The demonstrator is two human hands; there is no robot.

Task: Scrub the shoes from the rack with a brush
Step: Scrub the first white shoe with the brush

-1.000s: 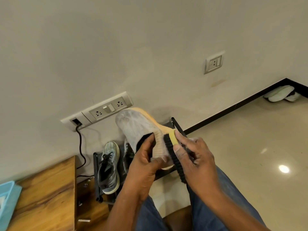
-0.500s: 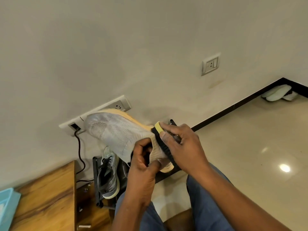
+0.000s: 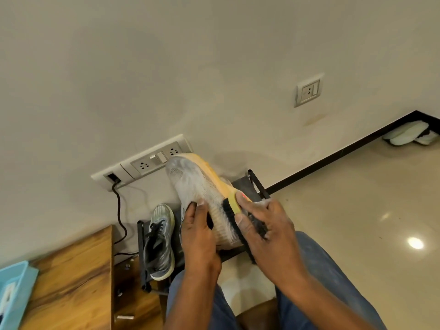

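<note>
Blue tray (image 3: 14, 291) sits at far left, cut by the frame edge, on a wooden bench (image 3: 71, 289). Just past bench's right edge, a black cable (image 3: 120, 220) drops from a long wall socket strip (image 3: 142, 160) w/ several outlets. Low black shoe rack (image 3: 142, 253) stands against the wall beside the bench; a grey sneaker (image 3: 158, 241) w/ black laces rests on its left part, toe toward the wall. Part of another shoe shows next to it, mostly hidden behind the left hand.

Left hand (image 3: 198, 239) grips the grey knit shoe (image 3: 197, 186) at its collar, thumb at the opening, fingers curled round. Shoe is held up in the air over the rack, toe pointing up-left toward the socket strip, orange sole (image 3: 209, 170) facing the wall. Brush (image 3: 229, 210), yellow back and black bristles, lies against the shoe's heel side, bristles touching the knit. Right hand (image 3: 264, 225) grips the brush, fingers wrapped over its back, thumb along the near side.

Blue jeans (image 3: 316, 263) on both legs at bottom centre. Further right: single wall socket (image 3: 308, 90) higher up, black skirting (image 3: 345, 156) along a glossy beige floor (image 3: 357, 222), and white footwear (image 3: 409, 136) in the far corner — type can't tell.
</note>
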